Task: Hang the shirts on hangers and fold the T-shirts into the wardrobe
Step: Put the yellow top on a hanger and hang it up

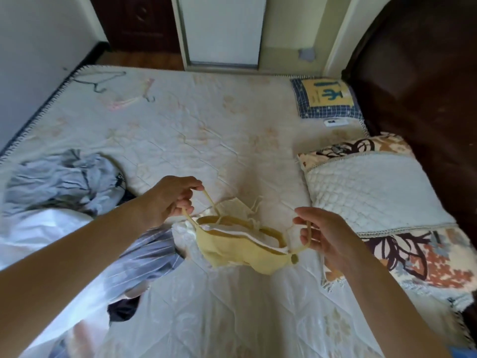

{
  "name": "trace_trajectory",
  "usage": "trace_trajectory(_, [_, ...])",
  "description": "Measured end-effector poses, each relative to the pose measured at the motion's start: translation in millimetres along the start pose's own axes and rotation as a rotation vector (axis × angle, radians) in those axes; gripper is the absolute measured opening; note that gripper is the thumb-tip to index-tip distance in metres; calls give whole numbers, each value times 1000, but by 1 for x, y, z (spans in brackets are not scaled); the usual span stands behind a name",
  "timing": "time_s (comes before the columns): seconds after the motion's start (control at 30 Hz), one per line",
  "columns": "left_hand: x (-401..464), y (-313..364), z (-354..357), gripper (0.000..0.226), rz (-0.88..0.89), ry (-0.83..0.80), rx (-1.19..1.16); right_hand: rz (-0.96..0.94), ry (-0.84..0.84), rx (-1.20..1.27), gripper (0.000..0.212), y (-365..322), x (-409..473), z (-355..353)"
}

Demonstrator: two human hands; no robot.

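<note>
A small yellow strappy top (240, 250) hangs over the bed between my hands. My left hand (170, 196) pinches one thin yellow strap, and my right hand (322, 233) has its fingers curled round the other strap. A grey-blue crumpled shirt (64, 182) lies at the left of the bed, with a striped garment (149, 254) and white cloth (38, 231) under my left forearm. Two hangers lie at the far left corner of the bed, one dark wire (103, 81) and one pink (129, 99).
The mattress (196, 130) fills the view. A quilted pillow (374, 192) and a patterned blanket (423, 254) lie at the right, a small blue-yellow cushion (326, 98) behind them. A dark headboard (426, 86) stands at the right, a white door (222, 29) beyond the bed.
</note>
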State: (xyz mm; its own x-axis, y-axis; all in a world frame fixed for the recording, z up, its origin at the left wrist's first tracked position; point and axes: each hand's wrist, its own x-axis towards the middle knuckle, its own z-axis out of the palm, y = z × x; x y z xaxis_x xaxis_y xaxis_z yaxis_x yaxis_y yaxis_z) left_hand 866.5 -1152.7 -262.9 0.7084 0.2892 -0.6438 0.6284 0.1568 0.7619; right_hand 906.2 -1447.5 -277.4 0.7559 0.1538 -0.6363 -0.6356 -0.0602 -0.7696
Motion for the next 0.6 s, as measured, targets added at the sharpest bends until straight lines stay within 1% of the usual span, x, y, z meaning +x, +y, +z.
trace_trajectory(0.07, [-29,11,-22,19,34,14,-54,-77,-14,-47,9,-20,-23,18])
trace_trajectory(0.17, [-72,25,-55,22,158,46,-101,-195,-42,-83,10,-46,-58,52])
trace_trajectory(0.3, [-136,28,-106,22,301,109,-141,-313,-141,-105,8,-67,-107,103])
trace_trajectory(0.47, [-217,9,-179,21,411,182,-252,-409,-243,-75,6,-69,-172,172])
trace_trajectory(0.6, [-287,-26,-252,21,454,264,-353,-465,-338,-114,8,-51,-223,237])
